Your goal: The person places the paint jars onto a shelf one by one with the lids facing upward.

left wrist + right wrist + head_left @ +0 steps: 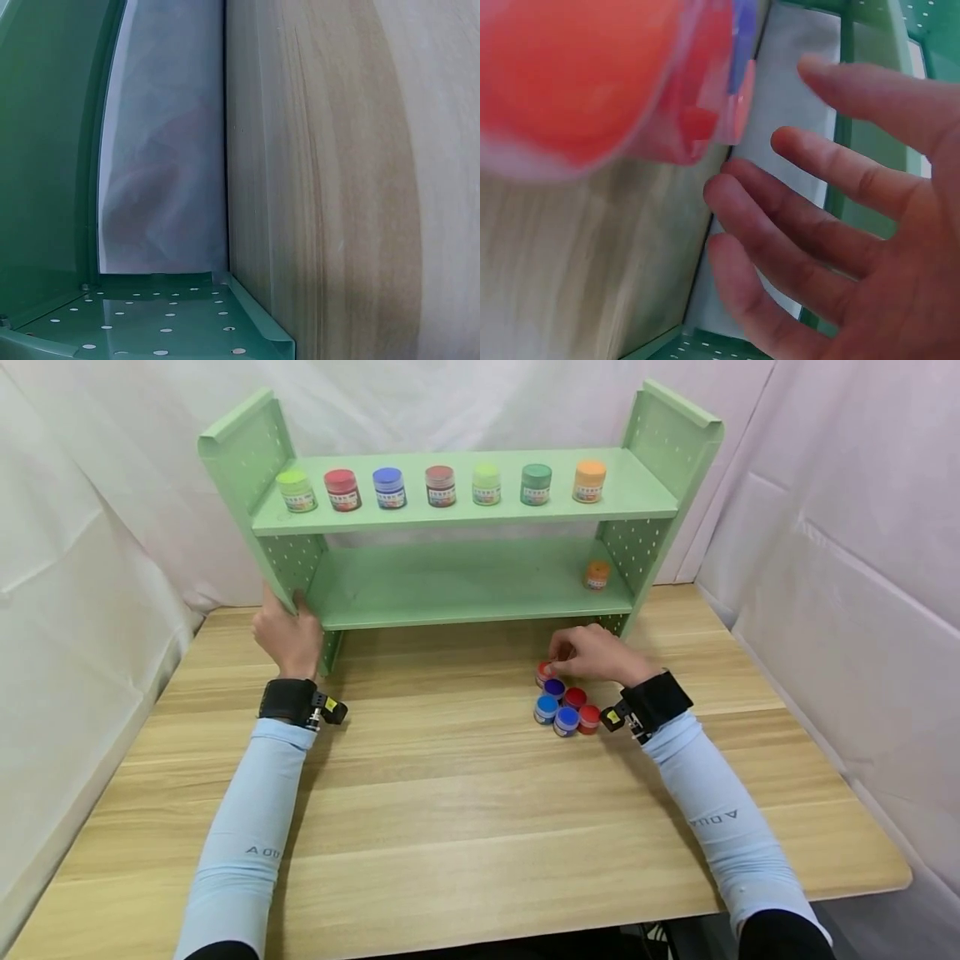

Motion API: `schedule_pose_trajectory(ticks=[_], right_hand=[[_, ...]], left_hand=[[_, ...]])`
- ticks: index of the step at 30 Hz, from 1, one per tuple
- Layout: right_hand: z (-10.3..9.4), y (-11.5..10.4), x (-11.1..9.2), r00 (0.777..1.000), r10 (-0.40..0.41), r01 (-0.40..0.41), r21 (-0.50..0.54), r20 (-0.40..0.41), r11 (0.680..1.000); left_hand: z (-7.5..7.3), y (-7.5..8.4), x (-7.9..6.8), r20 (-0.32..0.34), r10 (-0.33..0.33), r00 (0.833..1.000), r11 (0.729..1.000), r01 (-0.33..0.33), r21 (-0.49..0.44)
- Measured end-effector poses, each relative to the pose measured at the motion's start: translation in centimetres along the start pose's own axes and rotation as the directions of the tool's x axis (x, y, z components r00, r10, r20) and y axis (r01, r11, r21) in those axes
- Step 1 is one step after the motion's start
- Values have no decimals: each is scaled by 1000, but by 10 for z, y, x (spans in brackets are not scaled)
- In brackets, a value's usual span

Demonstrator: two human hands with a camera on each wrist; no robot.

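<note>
My left hand (288, 633) grips the lower left side panel (294, 560) of a green two-tier shelf. That hand does not show in the left wrist view, where the shelf's perforated panel (142, 319) appears. On the table, my right hand (596, 653) is at the far side of a cluster of small paint jars, closest to a red-lidded jar (544, 673). Its fingers (769, 247) are spread and loosely bent in the right wrist view, with a gap between thumb and fingers. A large red lid (570, 75) fills that view's upper left corner.
Several labelled jars stand in a row on the upper tier (465, 518), from a lime jar (296, 491) to an orange jar (588, 482). One orange jar (597, 575) is at the lower tier's right end. Blue jars (566, 721) and red jars (588, 719) stand close together on the wooden table (420, 827).
</note>
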State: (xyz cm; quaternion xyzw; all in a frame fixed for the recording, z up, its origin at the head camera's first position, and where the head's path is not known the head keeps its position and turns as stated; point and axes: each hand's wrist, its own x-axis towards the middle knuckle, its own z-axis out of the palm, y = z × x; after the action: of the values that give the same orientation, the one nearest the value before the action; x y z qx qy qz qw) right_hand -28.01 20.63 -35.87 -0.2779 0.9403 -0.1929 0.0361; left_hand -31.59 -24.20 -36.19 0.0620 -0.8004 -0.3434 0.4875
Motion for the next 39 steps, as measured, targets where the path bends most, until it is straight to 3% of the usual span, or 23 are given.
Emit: schedule_pose_trajectory(ticks=[7,20,28,39], right_hand=[[1,0,0,997,-6,5,10,80,1000],[-5,16,-7,998,-25,26,-16,59,1000],[-9,35,-12,996,0,-4,57,84,998],[-10,43,-13,996,-39,32,80,86,996]], left_hand=[[0,1,0,-17,6,1000,1000,-6,-19],[4,4,3,-13,9,1000,1000,-10,-21],[2,2,2,-3,-2,1000,1000,2,-6],[1,0,1,-6,-11,1000,1000,12,7]])
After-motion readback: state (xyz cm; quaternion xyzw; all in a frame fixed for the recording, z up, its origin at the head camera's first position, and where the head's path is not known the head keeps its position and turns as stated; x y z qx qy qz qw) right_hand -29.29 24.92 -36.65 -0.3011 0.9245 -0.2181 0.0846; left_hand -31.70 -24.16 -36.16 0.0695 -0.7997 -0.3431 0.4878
